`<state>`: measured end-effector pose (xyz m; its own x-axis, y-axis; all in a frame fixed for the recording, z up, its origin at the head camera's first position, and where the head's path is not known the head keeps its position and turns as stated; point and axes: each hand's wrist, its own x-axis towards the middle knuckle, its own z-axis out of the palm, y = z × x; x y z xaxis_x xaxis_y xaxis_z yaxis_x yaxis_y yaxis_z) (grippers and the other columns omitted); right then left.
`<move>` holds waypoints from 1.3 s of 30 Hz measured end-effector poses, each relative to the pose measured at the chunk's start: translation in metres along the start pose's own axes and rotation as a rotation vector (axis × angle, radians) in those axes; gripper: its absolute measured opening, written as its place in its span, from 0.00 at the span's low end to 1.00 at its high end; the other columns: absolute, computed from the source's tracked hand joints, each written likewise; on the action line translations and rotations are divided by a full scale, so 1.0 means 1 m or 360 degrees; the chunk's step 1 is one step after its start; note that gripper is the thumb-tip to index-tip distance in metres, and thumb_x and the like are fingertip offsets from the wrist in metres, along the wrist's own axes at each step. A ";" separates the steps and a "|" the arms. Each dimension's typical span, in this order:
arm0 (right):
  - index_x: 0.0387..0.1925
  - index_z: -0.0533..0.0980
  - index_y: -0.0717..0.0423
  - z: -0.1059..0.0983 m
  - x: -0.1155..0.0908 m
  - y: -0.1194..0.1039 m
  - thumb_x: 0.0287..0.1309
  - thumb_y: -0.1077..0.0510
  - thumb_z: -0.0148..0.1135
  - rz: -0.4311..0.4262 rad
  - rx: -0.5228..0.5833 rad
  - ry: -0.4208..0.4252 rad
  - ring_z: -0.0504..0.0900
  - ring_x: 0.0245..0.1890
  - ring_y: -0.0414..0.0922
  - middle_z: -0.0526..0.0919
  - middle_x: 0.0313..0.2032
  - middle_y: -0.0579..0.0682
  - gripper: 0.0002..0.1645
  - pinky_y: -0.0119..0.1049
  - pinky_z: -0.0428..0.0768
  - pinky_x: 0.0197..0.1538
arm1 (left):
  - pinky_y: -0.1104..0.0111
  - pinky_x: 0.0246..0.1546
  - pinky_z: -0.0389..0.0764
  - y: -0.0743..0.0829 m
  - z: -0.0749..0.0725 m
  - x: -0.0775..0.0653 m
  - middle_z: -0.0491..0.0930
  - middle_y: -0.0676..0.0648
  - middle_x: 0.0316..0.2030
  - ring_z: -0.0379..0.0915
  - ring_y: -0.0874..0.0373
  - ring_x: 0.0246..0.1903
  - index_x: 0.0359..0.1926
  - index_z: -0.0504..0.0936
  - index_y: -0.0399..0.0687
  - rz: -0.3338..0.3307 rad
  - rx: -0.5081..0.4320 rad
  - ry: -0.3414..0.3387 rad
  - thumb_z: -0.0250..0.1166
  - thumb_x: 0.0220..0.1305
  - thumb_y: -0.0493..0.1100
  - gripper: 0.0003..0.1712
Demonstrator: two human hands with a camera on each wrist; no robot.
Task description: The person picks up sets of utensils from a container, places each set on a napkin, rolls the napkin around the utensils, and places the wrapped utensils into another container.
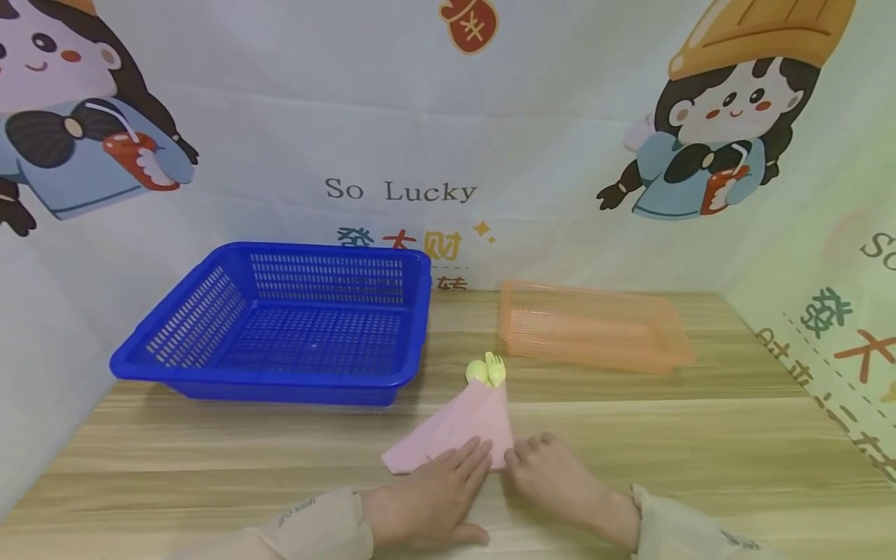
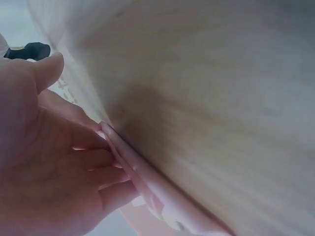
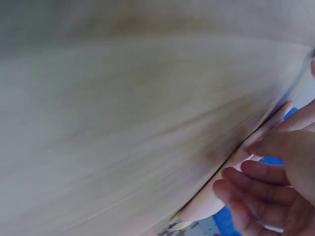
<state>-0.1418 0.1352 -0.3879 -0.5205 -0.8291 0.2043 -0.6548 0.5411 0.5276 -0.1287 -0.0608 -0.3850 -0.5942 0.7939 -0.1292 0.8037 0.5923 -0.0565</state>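
A pink napkin point(image 1: 462, 428), folded to a pointed shape, lies on the wooden table. From its top stick out a pale yellow spoon point(image 1: 476, 371) and a pale yellow fork point(image 1: 496, 370); their handles are hidden in the folds. My left hand point(image 1: 441, 494) presses flat on the lower part, fingers straight and thumb spread. In the left wrist view its fingertips rest along the napkin's edge point(image 2: 162, 189). With curled fingers, my right hand point(image 1: 556, 474) pinches the lower right corner between thumb and forefinger. The right wrist view shows that thumb point(image 3: 268, 145) at the napkin's edge.
A large blue plastic basket point(image 1: 280, 381) stands at the back left. Back right is a shallow orange basket point(image 1: 595, 354). Behind the wooden table point(image 1: 665, 435) hangs a printed cloth point(image 1: 420, 132) with cartoon figures and lettering, continuing along both sides.
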 end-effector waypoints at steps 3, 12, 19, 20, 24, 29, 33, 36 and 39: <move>0.15 0.70 0.53 0.001 0.002 -0.002 0.43 0.53 0.62 0.0106 0.0048 -0.0069 0.64 0.13 0.36 0.68 0.14 0.43 0.13 0.25 0.62 0.16 | 0.66 0.63 0.55 0.000 -0.001 0.000 0.50 0.41 0.66 0.44 0.51 0.65 0.65 0.54 0.37 -0.0007 -0.0019 -0.0012 0.41 0.60 0.67 0.45; 0.08 0.65 0.52 0.008 0.007 -0.012 0.38 0.58 0.62 0.0426 0.0250 -0.0083 0.60 0.09 0.36 0.62 0.08 0.43 0.15 0.29 0.60 0.10 | 0.66 0.63 0.55 -0.001 -0.002 0.000 0.50 0.41 0.66 0.44 0.51 0.65 0.65 0.53 0.37 -0.0010 -0.0018 -0.0015 0.41 0.60 0.67 0.45; 0.05 0.63 0.53 0.003 0.011 -0.017 0.40 0.56 0.62 0.0645 0.0412 -0.0279 0.60 0.11 0.39 0.60 0.08 0.44 0.20 0.30 0.62 0.11 | 0.66 0.63 0.55 -0.001 -0.001 0.000 0.51 0.40 0.66 0.44 0.51 0.65 0.65 0.54 0.37 0.0000 0.0000 0.0000 0.41 0.60 0.67 0.45; 0.05 0.64 0.53 0.002 0.011 -0.018 0.41 0.56 0.62 0.0656 0.0417 -0.0312 0.60 0.11 0.39 0.61 0.08 0.45 0.20 0.30 0.63 0.11 | 0.66 0.63 0.55 -0.001 -0.001 0.000 0.51 0.40 0.66 0.44 0.51 0.65 0.65 0.54 0.37 0.0003 0.0002 0.0002 0.41 0.60 0.67 0.45; 0.07 0.66 0.55 0.000 0.014 -0.019 0.42 0.55 0.62 0.0728 0.0461 -0.0398 0.64 0.11 0.41 0.63 0.09 0.46 0.19 0.33 0.67 0.12 | 0.66 0.62 0.56 -0.001 0.000 0.000 0.52 0.39 0.65 0.46 0.50 0.65 0.64 0.55 0.36 0.0017 0.0025 0.0023 0.42 0.60 0.67 0.45; 0.07 0.66 0.55 0.000 0.019 -0.021 0.42 0.56 0.61 0.0796 0.0478 -0.0447 0.65 0.11 0.40 0.64 0.09 0.46 0.19 0.33 0.68 0.12 | 0.66 0.62 0.56 -0.001 0.000 -0.001 0.52 0.39 0.65 0.46 0.50 0.65 0.64 0.55 0.36 0.0010 0.0030 0.0030 0.43 0.60 0.67 0.45; 0.07 0.66 0.56 0.001 0.019 -0.022 0.42 0.56 0.62 0.0782 0.0430 -0.0455 0.65 0.11 0.40 0.64 0.09 0.45 0.19 0.32 0.68 0.12 | 0.66 0.62 0.56 -0.002 0.000 -0.001 0.53 0.39 0.65 0.46 0.50 0.65 0.64 0.56 0.36 0.0015 0.0028 0.0038 0.43 0.60 0.67 0.45; 0.08 0.67 0.56 0.002 0.019 -0.023 0.42 0.56 0.63 0.0747 0.0393 -0.0447 0.66 0.11 0.40 0.64 0.10 0.45 0.17 0.31 0.68 0.12 | 0.66 0.62 0.57 -0.002 0.000 0.000 0.54 0.39 0.64 0.47 0.50 0.65 0.63 0.57 0.35 0.0028 0.0043 0.0054 0.43 0.60 0.67 0.45; 0.09 0.69 0.56 0.001 0.015 -0.021 0.40 0.57 0.64 0.0695 0.0386 -0.0475 0.67 0.12 0.40 0.66 0.10 0.45 0.15 0.31 0.70 0.15 | 0.66 0.62 0.57 -0.002 0.000 0.000 0.53 0.39 0.65 0.47 0.50 0.65 0.63 0.56 0.35 0.0031 0.0058 0.0046 0.42 0.60 0.67 0.45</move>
<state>-0.1365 0.1114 -0.3961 -0.8794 -0.4653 0.1010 -0.4332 0.8700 0.2355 -0.1302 -0.0621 -0.3851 -0.5786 0.8092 -0.1017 0.8155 0.5717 -0.0904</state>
